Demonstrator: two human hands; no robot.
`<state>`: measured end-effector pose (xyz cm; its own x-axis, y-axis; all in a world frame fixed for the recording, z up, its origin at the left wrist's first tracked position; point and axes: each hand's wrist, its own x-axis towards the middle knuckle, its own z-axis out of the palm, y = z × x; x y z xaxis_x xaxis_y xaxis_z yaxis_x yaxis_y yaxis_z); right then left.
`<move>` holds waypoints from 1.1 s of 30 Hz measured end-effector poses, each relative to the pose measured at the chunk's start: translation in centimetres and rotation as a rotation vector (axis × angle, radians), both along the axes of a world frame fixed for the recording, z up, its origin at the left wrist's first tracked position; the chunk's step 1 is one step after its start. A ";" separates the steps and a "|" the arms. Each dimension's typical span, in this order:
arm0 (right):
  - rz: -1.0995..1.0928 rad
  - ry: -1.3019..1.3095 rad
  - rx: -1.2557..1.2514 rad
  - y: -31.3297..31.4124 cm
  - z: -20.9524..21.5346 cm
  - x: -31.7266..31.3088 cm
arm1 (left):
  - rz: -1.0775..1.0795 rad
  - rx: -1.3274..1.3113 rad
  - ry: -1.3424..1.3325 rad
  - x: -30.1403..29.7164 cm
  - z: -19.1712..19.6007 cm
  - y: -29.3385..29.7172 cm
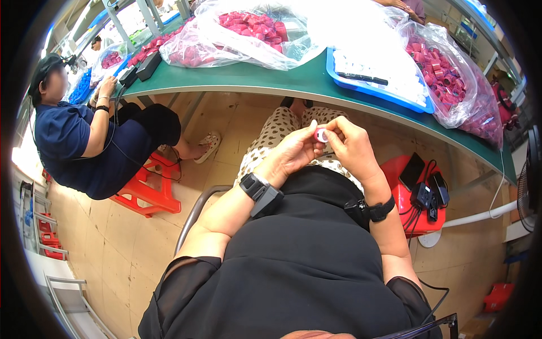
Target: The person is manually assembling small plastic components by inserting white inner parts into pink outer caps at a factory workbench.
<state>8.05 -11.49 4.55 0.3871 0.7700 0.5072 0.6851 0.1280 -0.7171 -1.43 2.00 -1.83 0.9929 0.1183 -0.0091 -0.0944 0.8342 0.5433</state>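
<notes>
Above my lap, my left hand [294, 151] pinches a small pinkish-red plastic piece [319, 135] with a white part at its face. From the other side my right hand [351, 146] has its thumb and fingers closed at the white part; its fingertips hide the exact grip. On the green table ahead, a blue tray [382, 94] holds many small white pieces, with a black pen-like stick [363, 78] lying across them. Clear plastic bags full of similar red pieces stand to the left [254, 27] and right [437, 70] of the tray.
A red stool [402, 175] at my right bears a phone, cables and small black devices. A fan [529, 178] stands at the far right. On the left, a co-worker [84, 127] sits on a red stool [151, 189] by black boxes on the table edge [226, 88].
</notes>
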 end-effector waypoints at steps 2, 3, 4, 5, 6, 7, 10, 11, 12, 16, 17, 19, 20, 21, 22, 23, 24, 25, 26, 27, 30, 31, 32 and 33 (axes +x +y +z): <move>-0.029 0.049 -0.005 0.0 0.0 -0.1 | 0.057 0.019 0.006 0.0 0.3 -0.3; -0.057 0.097 -0.010 0.0 0.0 -0.2 | 0.114 0.018 0.002 -0.1 0.4 -0.4; -0.057 0.097 -0.010 0.1 -0.2 -0.1 | 0.171 0.017 -0.002 -0.1 0.4 -0.5; -0.100 0.099 0.009 0.2 -0.4 -0.1 | 0.172 0.017 -0.002 -0.1 0.4 -0.5; -0.143 0.100 0.027 0.3 -0.5 -0.1 | 0.166 -0.029 -0.037 -0.1 0.3 -0.5; -0.142 0.100 0.027 0.3 -0.5 -0.2 | 0.159 -0.075 -0.072 -0.1 0.2 -0.4; -0.216 0.061 0.014 0.4 -0.4 -0.1 | 0.164 -0.113 -0.111 0.0 0.0 -0.5; -0.230 0.069 0.014 0.4 -0.5 -0.2 | 0.163 -0.113 -0.111 0.0 0.1 -0.5; -0.244 0.077 0.015 0.4 -0.6 -0.2 | 0.164 -0.121 -0.104 0.0 0.2 -0.6; -0.271 0.083 0.007 0.5 -0.6 -0.3 | 0.149 -0.205 -0.044 0.0 0.3 -0.3; -0.269 0.085 0.008 0.6 -0.8 -0.3 | 0.149 -0.205 -0.044 0.0 0.1 -0.3; -0.267 0.087 0.009 0.6 -0.8 -0.5 | 0.181 -0.150 -0.043 0.0 -0.2 -0.3; -0.268 0.085 -0.006 0.5 -0.6 -0.5 | 0.179 -0.149 -0.043 -0.1 0.1 -0.4; -0.270 0.083 -0.020 0.4 -0.5 -0.6 | 0.174 -0.155 0.020 -0.2 0.6 -0.5; -0.272 0.084 -0.019 0.5 -0.5 -0.6 | 0.169 -0.160 0.083 -0.3 0.9 -0.6; -0.271 0.073 -0.010 0.5 -0.4 -0.8 | 0.169 -0.160 0.084 -0.3 0.8 -0.6; -0.271 0.061 0.000 0.5 -0.4 -0.9 | 0.154 -0.159 0.073 -0.3 0.7 -0.5; -0.271 0.062 -0.001 0.5 -0.3 -1.0 | 0.138 -0.159 0.062 -0.3 0.5 -0.4; -0.273 0.044 0.000 0.5 -0.2 -1.1 | 0.138 -0.159 0.063 -0.2 0.3 -0.3; -0.275 0.026 0.001 0.5 -0.1 -1.1 | 0.123 -0.150 0.035 -0.1 0.0 -0.2; -0.284 -0.021 0.022 0.7 -0.8 -0.9 | 0.106 -0.117 0.002 0.0 -0.3 -0.2; -0.285 -0.021 0.022 0.7 -1.0 -0.9 | 0.105 -0.094 -0.003 0.0 -0.3 -0.2; -0.287 -0.042 0.022 0.8 -1.1 -0.8 | 0.105 -0.095 -0.002 -0.1 -0.2 -0.2; -0.290 -0.063 0.023 0.8 -1.2 -0.7 | 0.103 -0.081 0.005 -0.1 -0.1 -0.3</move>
<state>7.30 -10.72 3.37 0.5567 0.6199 0.5530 0.7382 -0.0639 -0.6716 -1.55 1.74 -1.89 0.9755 0.2184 -0.0271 -0.1796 0.8611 0.4756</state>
